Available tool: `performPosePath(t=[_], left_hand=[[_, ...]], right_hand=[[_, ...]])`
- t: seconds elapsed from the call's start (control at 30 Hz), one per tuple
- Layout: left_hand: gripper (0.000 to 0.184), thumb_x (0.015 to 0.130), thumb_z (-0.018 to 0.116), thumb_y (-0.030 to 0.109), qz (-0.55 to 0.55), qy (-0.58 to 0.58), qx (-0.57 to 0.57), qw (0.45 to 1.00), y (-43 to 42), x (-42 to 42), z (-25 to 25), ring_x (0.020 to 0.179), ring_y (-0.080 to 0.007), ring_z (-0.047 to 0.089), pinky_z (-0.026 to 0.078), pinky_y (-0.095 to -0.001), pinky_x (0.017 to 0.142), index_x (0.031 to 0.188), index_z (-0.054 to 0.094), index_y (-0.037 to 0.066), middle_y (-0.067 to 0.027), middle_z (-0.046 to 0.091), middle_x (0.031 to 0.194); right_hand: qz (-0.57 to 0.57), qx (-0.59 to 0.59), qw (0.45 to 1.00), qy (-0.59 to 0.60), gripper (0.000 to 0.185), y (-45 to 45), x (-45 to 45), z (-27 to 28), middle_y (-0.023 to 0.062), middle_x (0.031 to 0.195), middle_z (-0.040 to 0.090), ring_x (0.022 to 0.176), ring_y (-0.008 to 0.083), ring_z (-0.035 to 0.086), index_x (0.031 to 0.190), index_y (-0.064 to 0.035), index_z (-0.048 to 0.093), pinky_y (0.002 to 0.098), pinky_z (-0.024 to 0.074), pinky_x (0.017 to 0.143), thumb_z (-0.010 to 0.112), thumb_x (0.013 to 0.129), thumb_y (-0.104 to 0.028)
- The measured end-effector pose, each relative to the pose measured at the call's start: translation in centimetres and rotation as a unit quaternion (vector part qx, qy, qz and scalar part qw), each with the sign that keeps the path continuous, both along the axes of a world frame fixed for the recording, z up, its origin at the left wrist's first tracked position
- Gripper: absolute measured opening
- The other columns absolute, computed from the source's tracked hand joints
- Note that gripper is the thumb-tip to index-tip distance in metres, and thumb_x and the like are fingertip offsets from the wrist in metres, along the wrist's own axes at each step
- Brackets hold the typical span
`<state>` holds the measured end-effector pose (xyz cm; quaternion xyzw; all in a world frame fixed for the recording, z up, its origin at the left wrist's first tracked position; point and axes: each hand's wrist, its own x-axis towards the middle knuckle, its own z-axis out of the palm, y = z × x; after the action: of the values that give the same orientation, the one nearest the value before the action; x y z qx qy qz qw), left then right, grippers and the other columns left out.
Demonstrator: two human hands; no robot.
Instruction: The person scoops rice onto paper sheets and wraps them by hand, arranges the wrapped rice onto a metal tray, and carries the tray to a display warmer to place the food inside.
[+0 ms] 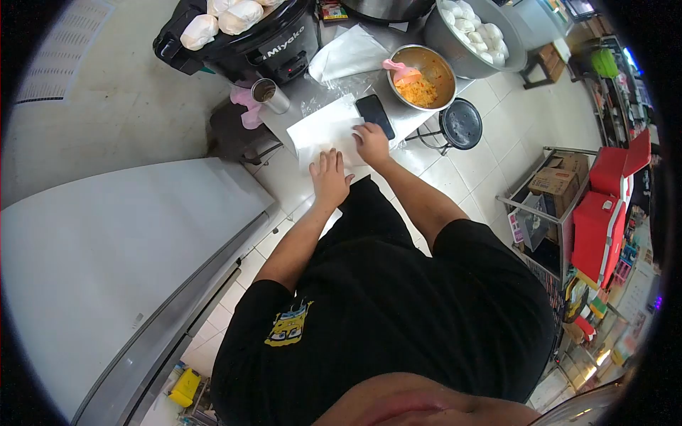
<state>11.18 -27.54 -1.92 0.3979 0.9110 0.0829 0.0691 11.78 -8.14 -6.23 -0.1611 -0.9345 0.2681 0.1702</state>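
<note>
A white sheet of paper (320,131) lies at the table's near edge. My left hand (330,177) rests flat on its near part, fingers stretched out. At the sheet's right side, my right hand (372,145) has its fingers bent and closed on the paper's edge. Just beyond that hand lies a black phone (375,116). A metal bowl (449,78) farther back holds an orange shredded filling (418,92) and a pink scoop (402,71). To the left of the sheet is a metal cup (271,96), tilted in this view.
A black Miyako cooker (263,53) carries wrapped white pieces (240,17). More white sheets (348,53) lie behind. A large pot (433,39) holds several white balls (474,30). A black stool (460,124) stands right; a white freezer (128,263) stands left.
</note>
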Motion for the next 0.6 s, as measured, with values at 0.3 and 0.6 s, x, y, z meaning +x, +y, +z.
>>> performPosePath(t=[0.3, 0.6], left_hand=[[0.073, 0.093, 0.065, 0.043, -0.003, 0.029, -0.031, 0.999, 0.4, -0.3, -1.3, 0.148, -0.0348, 0.033, 0.029, -0.0644, 0.112, 0.150, 0.045, 0.002, -0.0171, 0.037, 0.159], [0.046, 0.092, 0.056, 0.013, -0.026, 0.077, -0.029, 0.996, 0.7, -2.9, -3.2, 0.131, -0.0237, 0.050, 0.043, -0.0518, 0.098, 0.137, 0.058, 0.006, -0.0108, 0.055, 0.143]], right_hand=[[0.257, 0.163, 0.860, -0.409, 0.043, -0.3, -10.5, 4.3, 0.0157, 0.131, 0.065, 0.124, 0.0291, 0.059, 0.128, -0.0099, 0.067, 0.0407, 0.0485, 0.101, 0.069, 0.086, -0.021], [0.379, -0.020, 0.886, -0.267, 0.008, 1.5, -8.9, 3.1, 0.0139, 0.090, 0.071, 0.089, 0.0347, 0.069, 0.084, -0.0084, 0.073, 0.0449, 0.0550, 0.080, 0.072, 0.078, -0.014]])
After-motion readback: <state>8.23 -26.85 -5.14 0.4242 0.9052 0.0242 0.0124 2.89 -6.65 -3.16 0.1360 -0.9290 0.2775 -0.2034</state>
